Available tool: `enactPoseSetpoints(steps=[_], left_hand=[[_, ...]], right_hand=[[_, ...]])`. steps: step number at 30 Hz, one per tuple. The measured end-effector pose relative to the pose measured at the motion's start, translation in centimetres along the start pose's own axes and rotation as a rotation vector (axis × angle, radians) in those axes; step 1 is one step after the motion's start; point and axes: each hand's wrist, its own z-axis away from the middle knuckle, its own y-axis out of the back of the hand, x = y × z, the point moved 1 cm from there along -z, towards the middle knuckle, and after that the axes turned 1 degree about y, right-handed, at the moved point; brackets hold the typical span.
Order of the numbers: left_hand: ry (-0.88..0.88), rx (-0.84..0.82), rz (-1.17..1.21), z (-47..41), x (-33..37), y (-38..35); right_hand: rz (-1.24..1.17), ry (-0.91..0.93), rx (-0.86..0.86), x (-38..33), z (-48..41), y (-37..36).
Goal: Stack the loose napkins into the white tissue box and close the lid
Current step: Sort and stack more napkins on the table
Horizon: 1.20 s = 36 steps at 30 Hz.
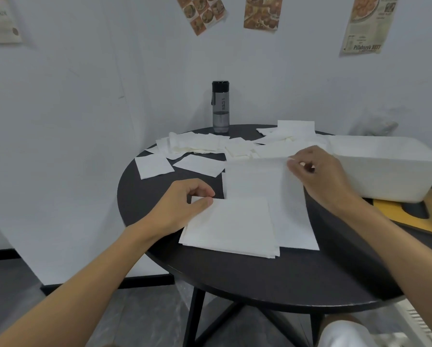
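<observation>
As the napkins (197, 146) look light, limp and easily torn, the stack (230, 226) on the bench (260, 279) is pinched at its corner by the left hand (185, 204), one sheet (260, 181) at its edge by the right hand (317, 176).

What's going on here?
A person at the table is mid-stacking. The left hand pinches a corner of the stack; the right hand pinches a single napkin just behind it. More loose napkins lie farther back. The box stands open at the right, its lid off beside it.
</observation>
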Motion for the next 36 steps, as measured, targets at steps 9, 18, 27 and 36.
enactPoseSetpoints(steps=[9,18,27,36], left_hand=[[-0.039,-0.128,-0.082,-0.6,-0.8,-0.1],[0.036,-0.149,0.074,-6.7,4.7,-2.6],[0.015,-0.057,0.394,-7.6,7.2,-3.9],[0.042,0.181,0.619,-7.0,9.5,-2.0]], right_hand=[[-0.154,-0.020,0.230,0.1,-2.1,2.7],[-0.392,-0.051,0.220,-1.2,-2.0,2.9],[-0.470,-0.134,0.264,-1.1,-2.1,5.3],[-0.597,-0.177,-0.021,-1.7,0.3,4.6]])
